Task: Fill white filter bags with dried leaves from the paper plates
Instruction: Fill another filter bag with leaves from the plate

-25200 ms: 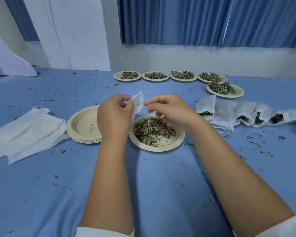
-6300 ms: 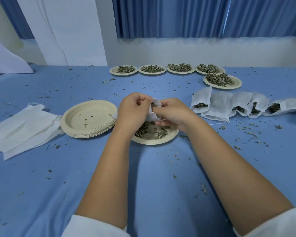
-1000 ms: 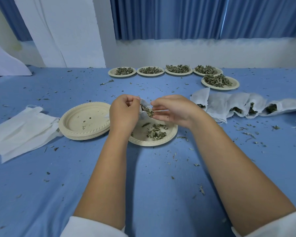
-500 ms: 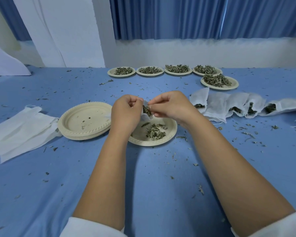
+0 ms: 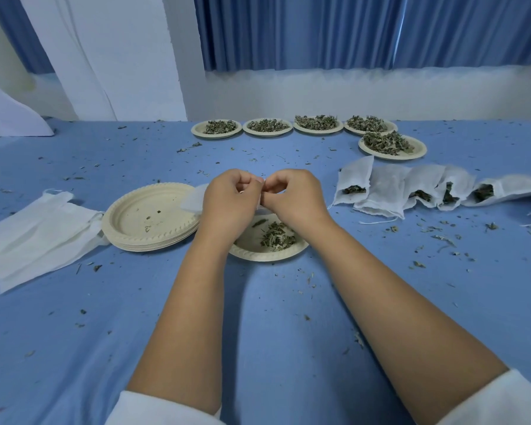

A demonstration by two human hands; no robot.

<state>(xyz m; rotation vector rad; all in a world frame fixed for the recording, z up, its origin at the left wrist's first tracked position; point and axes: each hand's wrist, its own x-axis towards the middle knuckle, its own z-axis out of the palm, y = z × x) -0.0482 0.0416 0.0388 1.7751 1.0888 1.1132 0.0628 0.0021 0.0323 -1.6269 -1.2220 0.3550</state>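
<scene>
My left hand (image 5: pixel 229 200) and my right hand (image 5: pixel 292 197) meet above a paper plate (image 5: pixel 269 254) that carries a small heap of dried leaves (image 5: pixel 277 237). Both hands pinch a white filter bag (image 5: pixel 193 201) between them; only its left corner sticks out past my left hand, and its mouth is hidden by my fingers. Several filled bags (image 5: pixel 380 191) lie in a row to the right. A pile of flat unused bags (image 5: pixel 34 237) lies at the left.
A stack of bare paper plates (image 5: pixel 149 216) sits left of my hands. Several plates of dried leaves (image 5: pixel 318 124) line the far edge, one more plate (image 5: pixel 391 147) nearer right. Leaf crumbs litter the blue cloth (image 5: pixel 258 317). A wall and blue curtains stand behind.
My right hand has closed in against my left, and the bag's leaf-filled mouth, visible a second ago, is now covered by my fingers. The plate's heap is much smaller than earlier.
</scene>
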